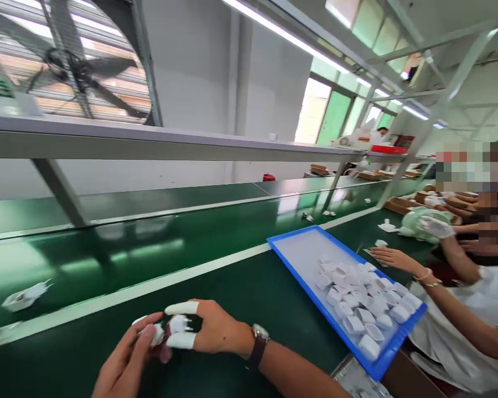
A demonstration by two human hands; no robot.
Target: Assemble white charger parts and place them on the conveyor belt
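My left hand (126,356) is at the lower middle, its fingers closed on a small white part (156,335) that they mostly hide. Facing it, my right hand (218,327) wears white finger covers on the thumb and a finger. Between those two tips it pinches a small white plastic piece (179,324) with short prongs pointing toward the palm. The two pieces are close together, with something dark between them; whether they are joined I cannot tell. Both hands are above the dark green worktop (249,298).
Right of my hands lies a blue-rimmed tray (288,260) with many white housings (357,298). A white part with thin leads (27,296) rests on the green belt (149,243) at left. A co-worker's hand (392,258) is beyond the tray. A shelf (191,145) spans above.
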